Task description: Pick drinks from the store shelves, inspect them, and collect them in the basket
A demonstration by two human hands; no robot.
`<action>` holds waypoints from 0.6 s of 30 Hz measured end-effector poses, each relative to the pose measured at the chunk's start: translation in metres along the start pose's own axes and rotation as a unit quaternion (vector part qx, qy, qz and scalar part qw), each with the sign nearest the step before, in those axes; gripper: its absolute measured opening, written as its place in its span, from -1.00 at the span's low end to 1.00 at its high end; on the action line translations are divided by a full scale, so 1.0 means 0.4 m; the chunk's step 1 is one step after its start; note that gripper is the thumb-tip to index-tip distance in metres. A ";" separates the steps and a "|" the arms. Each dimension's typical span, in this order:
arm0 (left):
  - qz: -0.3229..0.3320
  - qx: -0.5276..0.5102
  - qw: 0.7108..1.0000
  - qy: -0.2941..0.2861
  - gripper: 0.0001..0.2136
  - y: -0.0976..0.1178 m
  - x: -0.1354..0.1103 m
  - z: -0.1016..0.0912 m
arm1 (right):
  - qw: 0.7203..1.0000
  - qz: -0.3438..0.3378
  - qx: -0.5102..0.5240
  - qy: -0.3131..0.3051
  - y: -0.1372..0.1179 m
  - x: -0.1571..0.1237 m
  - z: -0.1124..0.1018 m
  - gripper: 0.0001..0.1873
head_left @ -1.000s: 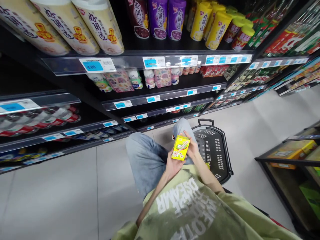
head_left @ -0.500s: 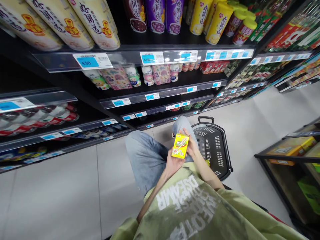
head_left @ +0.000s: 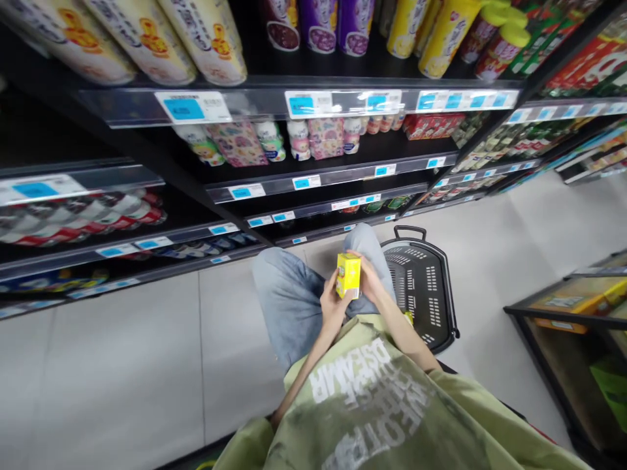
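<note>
A small yellow drink carton (head_left: 349, 277) is held over my lap, turned so that a side panel and part of its front show. My left hand (head_left: 333, 302) grips it from the lower left, the thumb along its edge. On the other side my right hand (head_left: 370, 281) has its fingers around the carton's right and back, partly hidden behind it. Just right of my knee a black shopping basket (head_left: 434, 287) stands on the floor, with a bit of something yellow (head_left: 408, 317) at its near side.
Dark shelves (head_left: 274, 171) with price tags run across the front. They carry tall cans (head_left: 319, 26), small bottles (head_left: 300, 140) and shrink-wrapped packs. At the right is a low black-framed rack (head_left: 553, 313) with boxes. Grey floor tiles (head_left: 122, 352) lie to the left.
The carton has been turned in my hands, from its printed front facing up to a side panel showing. Both hands have shifted their grip. The whole view has moved slightly.
</note>
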State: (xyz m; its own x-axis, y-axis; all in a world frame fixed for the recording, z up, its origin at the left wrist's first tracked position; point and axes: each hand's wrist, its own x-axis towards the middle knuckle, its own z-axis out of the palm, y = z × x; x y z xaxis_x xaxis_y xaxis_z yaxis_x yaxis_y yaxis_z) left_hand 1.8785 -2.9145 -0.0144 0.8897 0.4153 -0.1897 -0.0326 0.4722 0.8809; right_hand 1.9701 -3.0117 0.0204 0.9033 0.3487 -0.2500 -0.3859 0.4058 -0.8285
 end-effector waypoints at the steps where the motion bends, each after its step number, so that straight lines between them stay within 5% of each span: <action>1: 0.046 0.054 0.997 0.023 -0.29 0.001 0.000 -0.006 | 1.000 0.011 0.001 -0.004 0.002 -0.002 0.006 -0.40; 6: 0.243 0.265 0.927 0.105 -0.31 0.012 -0.013 -0.033 | 0.997 0.059 0.033 -0.049 -0.001 -0.015 0.033 -0.30; 11: 0.402 0.363 0.834 0.109 -0.40 0.025 -0.023 -0.047 | 0.993 0.080 0.063 -0.067 -0.017 -0.027 0.047 -0.37; 18: 0.452 0.397 0.793 0.089 -0.46 0.021 -0.015 -0.055 | 0.994 0.083 0.056 -0.052 -0.024 -0.031 0.045 -0.42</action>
State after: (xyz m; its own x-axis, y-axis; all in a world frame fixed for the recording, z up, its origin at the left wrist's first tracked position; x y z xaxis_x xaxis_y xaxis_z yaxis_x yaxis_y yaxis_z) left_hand 1.8629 -2.8959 -0.0152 0.5848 0.4420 0.6802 -0.2603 -0.6919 0.6734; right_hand 1.9591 -3.0047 0.0403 0.8040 0.5008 -0.3205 -0.5509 0.4247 -0.7185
